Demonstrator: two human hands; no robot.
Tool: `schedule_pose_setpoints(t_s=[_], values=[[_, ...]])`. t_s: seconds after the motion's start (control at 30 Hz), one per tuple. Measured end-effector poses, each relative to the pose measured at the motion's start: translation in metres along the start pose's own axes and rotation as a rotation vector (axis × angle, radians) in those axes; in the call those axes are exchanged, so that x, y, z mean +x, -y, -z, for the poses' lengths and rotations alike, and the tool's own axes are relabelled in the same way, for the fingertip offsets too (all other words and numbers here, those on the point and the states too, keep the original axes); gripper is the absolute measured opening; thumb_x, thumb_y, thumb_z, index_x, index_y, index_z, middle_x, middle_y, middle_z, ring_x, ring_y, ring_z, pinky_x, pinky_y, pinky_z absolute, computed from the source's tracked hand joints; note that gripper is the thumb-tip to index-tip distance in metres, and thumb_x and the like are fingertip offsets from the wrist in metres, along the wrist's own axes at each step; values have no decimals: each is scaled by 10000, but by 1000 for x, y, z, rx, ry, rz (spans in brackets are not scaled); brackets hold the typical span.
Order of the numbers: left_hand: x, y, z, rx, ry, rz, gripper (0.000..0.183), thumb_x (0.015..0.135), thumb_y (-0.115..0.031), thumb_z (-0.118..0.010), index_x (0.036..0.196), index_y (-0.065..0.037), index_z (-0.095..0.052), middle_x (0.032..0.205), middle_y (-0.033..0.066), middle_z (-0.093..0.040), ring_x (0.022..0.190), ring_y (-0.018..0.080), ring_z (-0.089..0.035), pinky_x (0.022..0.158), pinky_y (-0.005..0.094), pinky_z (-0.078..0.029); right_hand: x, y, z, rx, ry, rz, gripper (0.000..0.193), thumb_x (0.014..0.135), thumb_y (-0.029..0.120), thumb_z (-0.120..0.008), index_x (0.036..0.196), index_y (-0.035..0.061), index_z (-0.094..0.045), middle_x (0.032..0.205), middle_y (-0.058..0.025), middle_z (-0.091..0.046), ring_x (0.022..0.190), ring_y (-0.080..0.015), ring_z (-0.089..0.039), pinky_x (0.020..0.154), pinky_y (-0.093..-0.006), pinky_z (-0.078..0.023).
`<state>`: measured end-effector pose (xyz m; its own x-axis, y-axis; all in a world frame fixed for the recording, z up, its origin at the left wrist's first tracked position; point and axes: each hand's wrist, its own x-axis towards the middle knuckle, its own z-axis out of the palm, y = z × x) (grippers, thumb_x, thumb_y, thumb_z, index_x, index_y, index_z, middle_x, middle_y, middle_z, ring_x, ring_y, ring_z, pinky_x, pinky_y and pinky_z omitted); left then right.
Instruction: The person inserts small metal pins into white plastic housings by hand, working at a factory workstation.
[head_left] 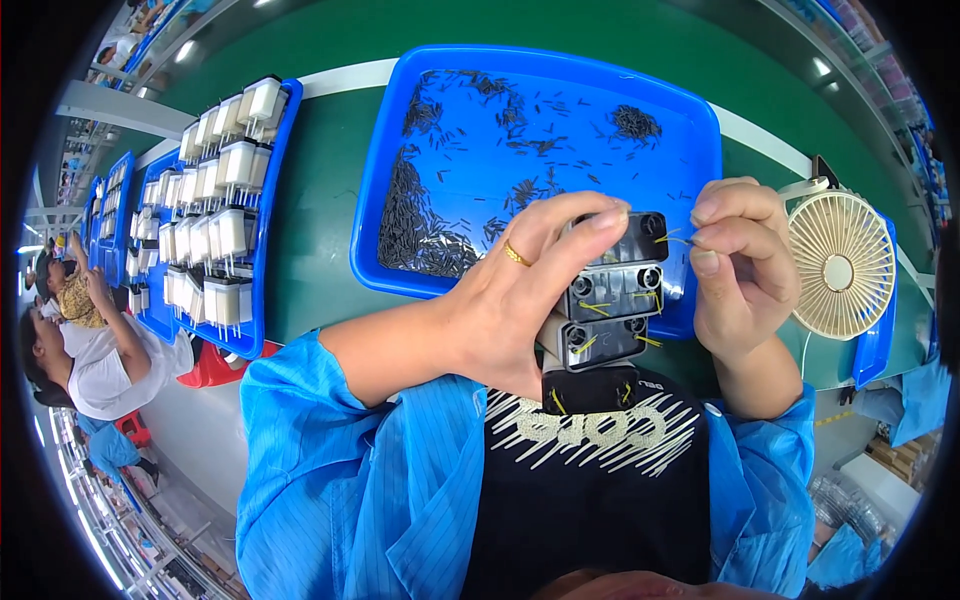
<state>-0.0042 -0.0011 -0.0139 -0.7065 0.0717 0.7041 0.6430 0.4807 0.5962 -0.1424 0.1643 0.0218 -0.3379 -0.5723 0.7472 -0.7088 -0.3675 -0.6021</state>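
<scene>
On the worktop (318,200), a tub (555,58) lies in the middle, small tubes (402,210) heaped along its left side, a lesser pile toward its far right corner. Left of it is a tray (260,320) of blocks (237,160) in rows; right, toward the worktop's near edge, a fan (840,270), seemingly with another tray (877,345) behind. Housings (610,335) in the left hand (525,265) overlap the tub's near right part.

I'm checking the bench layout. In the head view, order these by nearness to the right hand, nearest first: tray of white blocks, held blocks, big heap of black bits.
From the right hand:
1. Held blocks, just to its left.
2. Big heap of black bits, farther left.
3. Tray of white blocks, far left.
</scene>
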Motion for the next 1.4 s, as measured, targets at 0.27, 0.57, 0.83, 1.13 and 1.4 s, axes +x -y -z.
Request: schedule_pose_setpoints(t_s=[0.27,0.57,0.83,1.13,1.4], values=[[-1,-1,-1,4,1,14,1091,507,-353,-801,1405,24,-310,1334,259,-380,1147,408,-463,950,468,-392,-1,2,0,7,-3,-11,129,758,-48,-670,880,-29,-633,971,-166,-603,801,-196,-574,677,-272,-460],[-3,-3,-4,-27,-23,26,1063,531,-341,-809,1404,15,-318,1332,255,-385,1142,400,-468,947,460,-390,-2,1,2,-25,39,10,153,745,-60,-673,892,-34,-636,974,-165,-606,831,-212,-592,713,-289,-474],[2,2,-4,-13,-57,8,1082,496,-291,-832,1409,-11,-322,1317,242,-400,1132,398,-474,936,461,-392,3,0,-5,-31,-8,-102,137,739,-55,-680,861,-26,-623,956,-159,-613,859,-231,-601,750,-312,-479],[3,-9,3,95,93,98,1201,358,-188,-811,1418,-35,-268,1329,241,-347,1198,431,-410,963,505,-365,-3,4,3,-302,122,-122,66,797,28,-611,832,0,-563,992,-163,-602,920,-304,-560,835,-400,-443],[1,-8,-1,103,35,51,1253,383,-250,-865,1431,-11,-221,1304,251,-333,1163,435,-412,972,477,-379,0,1,3,-385,199,-52,83,780,8,-616,833,2,-552,1007,-168,-578,944,-331,-541,858,-423,-426]])
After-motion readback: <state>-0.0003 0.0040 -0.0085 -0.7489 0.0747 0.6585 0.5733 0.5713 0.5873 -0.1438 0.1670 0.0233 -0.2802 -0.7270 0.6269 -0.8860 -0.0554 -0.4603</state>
